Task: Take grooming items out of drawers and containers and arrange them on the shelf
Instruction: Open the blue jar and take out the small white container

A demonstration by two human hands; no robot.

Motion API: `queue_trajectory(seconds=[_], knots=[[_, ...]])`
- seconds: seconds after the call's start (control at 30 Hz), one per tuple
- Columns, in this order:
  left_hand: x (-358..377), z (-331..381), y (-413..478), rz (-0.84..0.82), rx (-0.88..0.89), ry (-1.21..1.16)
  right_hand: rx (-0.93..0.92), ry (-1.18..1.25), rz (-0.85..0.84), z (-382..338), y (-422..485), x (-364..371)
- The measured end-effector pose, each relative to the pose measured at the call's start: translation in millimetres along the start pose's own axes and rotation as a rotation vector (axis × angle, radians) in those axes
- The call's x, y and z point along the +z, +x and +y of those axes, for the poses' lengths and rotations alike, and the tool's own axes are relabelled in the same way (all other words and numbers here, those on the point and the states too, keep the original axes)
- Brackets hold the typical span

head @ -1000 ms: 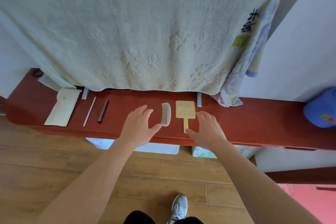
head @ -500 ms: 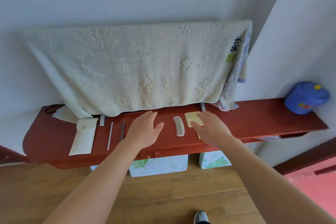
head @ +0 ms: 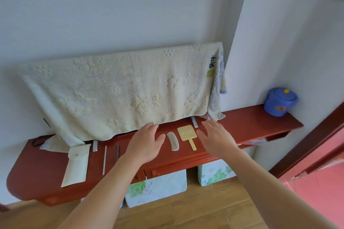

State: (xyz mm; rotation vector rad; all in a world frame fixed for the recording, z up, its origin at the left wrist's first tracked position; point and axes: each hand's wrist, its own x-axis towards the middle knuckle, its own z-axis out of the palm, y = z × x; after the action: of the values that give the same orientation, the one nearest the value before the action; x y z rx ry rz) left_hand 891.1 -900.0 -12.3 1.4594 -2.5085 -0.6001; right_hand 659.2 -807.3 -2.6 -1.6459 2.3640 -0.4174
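Observation:
On the red wooden shelf (head: pixel 251 122) lie a small curved comb (head: pixel 173 141) and a yellow hand mirror (head: pixel 187 133) side by side. My left hand (head: pixel 144 142) hovers just left of the comb, fingers straight, holding nothing. To the right of the mirror my right hand (head: pixel 216 138) is spread flat, empty as well. Further left on the shelf lie a white pouch (head: pixel 76 165), a thin silver stick (head: pixel 104 160) and a dark stick (head: pixel 117 151).
A pale green towel (head: pixel 121 91) hangs over a rail above the shelf. A blue lidded pot (head: pixel 280 101) stands at the shelf's right end. Flowered boxes (head: pixel 158 188) sit on the wooden floor beneath. A doorway with a red-brown frame (head: pixel 305 154) is at right.
The camera has tilted up and pulled back. My right hand has slid off the yellow mirror to its right, and both hands have lifted a little from the shelf.

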Motion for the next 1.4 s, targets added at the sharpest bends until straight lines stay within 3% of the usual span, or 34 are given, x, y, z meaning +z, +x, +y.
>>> queue_trajectory(seconds=[0.57,1.0,1.4], knots=[[23,134,54,0.032,0.212,-0.011,0.147,-0.002,0.151,113,-21,-79],[41,193,131,0.033,0.561,0.142,0.332,-0.097,0.253,149,-17,-109],[96,292,174,-0.084,0.681,0.203,0.468,-0.091,0.297,247,-25,-124]])
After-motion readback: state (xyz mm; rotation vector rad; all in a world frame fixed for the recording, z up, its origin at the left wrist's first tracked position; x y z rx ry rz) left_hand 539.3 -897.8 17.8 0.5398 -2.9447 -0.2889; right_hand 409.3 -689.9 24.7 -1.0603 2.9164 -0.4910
